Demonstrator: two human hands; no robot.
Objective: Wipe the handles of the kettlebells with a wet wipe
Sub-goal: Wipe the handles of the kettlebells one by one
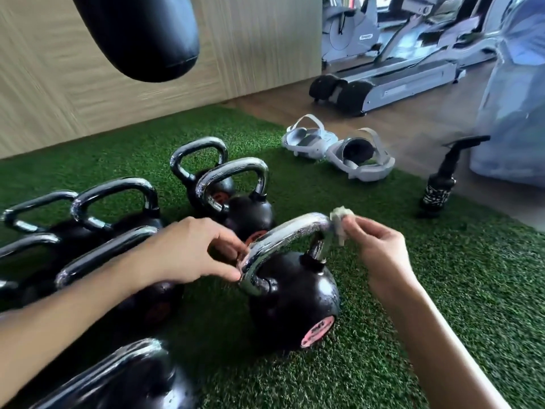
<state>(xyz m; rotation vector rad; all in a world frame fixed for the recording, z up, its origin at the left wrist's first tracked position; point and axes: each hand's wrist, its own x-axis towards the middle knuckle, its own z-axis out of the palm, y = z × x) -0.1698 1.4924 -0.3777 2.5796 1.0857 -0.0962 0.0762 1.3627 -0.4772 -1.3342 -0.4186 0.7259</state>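
Kettlebell first: the one I am working on is a black round iron kettlebell with a pink end label. It sits on the green artificial turf directly in front of me, leaning a little toward my left, apart from the other kettlebells. Its curved chrome loop handle rises between my two hands and looks beaded with moisture.

My left hand has its thumb and fingers curled in a light pinch around the left leg of that handle, just above where it joins the ball. My right hand pinches a small crumpled pale wet wipe between thumb and fingertips and holds it against the handle's upper right bend.

I judge the kettlebell heavy and fully rigid, so it should stay put under rubbing. A steadying hold low on one leg seems enough; I see no need to lift it. The wet chrome is probably slick, so the wipe wants to be wrapped around the bar rather than dabbed on it. The wipe itself is limp and light and could bunch up or slip out of a loose pinch.

More black kettlebells with chrome loop handles stand in a cluster to the left and behind. Further off are a dark spray bottle, a pair of pale grey sandals, a black hanging punch bag and a grey treadmill.
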